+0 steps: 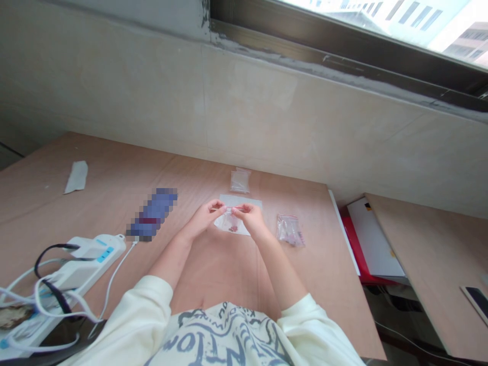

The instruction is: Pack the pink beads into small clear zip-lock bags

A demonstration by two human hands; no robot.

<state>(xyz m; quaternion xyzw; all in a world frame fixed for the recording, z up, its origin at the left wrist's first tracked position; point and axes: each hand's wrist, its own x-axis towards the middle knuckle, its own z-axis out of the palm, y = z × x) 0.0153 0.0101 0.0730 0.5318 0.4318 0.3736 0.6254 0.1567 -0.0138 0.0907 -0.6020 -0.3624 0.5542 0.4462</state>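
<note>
My left hand (206, 215) and my right hand (250, 215) meet over a white sheet of paper (249, 201) on the table. Between them they pinch the top edge of a small clear zip bag (229, 219), whose seal shows a red line. Small dark red pieces (233, 229) show at the bag's lower end; whether they lie inside it or on the paper I cannot tell. Just beyond the paper lies a clear bag with whitish contents (240, 181). To the right of my right hand rests another red-edged clear zip bag (290, 231).
At left, a blurred-out phone (152, 216) is plugged into a white cable near a power strip (91, 262) with tangled cords. A white scrap (77, 176) lies farther left. The wall (152, 101) rises behind the table. A second table (438, 264) stands right, beyond a gap.
</note>
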